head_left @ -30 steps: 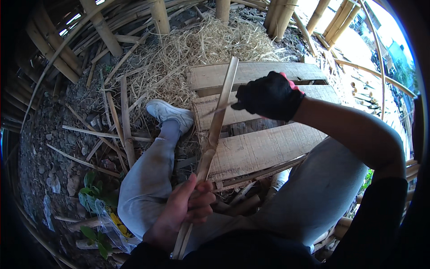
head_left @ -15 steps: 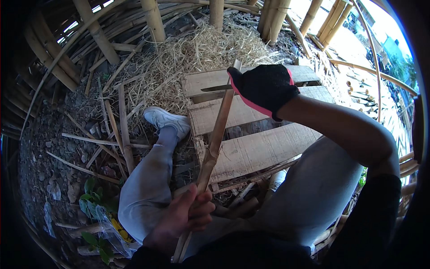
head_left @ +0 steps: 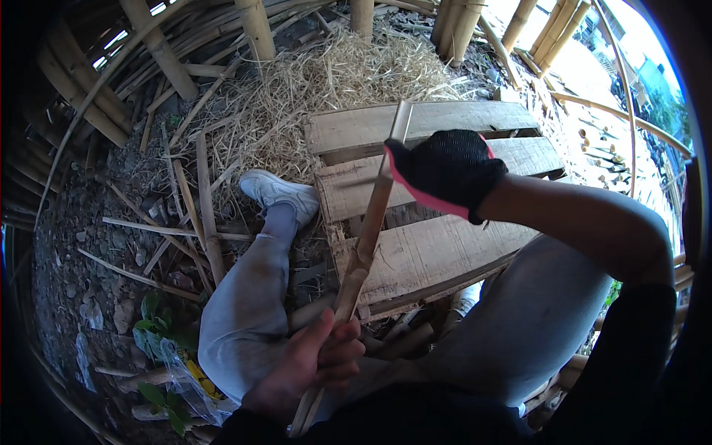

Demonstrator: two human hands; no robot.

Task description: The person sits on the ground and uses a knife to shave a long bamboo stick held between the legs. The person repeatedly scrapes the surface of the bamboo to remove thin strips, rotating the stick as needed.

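Observation:
A split bamboo strip (head_left: 366, 248) slants from my lap up across a slatted wooden pallet (head_left: 445, 256). My bare left hand (head_left: 315, 356) is closed around its lower part, below a node. My right hand (head_left: 450, 172), in a black glove with pink edges, is closed on a knife whose blade (head_left: 365, 180) shows only as a blur left of the strip. The gloved thumb lies against the strip near its upper end, where a pale cut face shows. The knife's handle is hidden inside the glove.
Bamboo shavings (head_left: 348, 74) are heaped beyond the pallet. Loose strips (head_left: 206, 200) lie on the ground to the left, near my white shoe (head_left: 278, 194). Upright bamboo posts (head_left: 254, 30) stand at the back. A leafy plant (head_left: 152, 326) and clear plastic (head_left: 182, 378) are at lower left.
My gloved right hand has moved nearer along the strip with the knife, and the blade has gone from sharp to blurred. My left hand keeps its hold. The view has shifted slightly.

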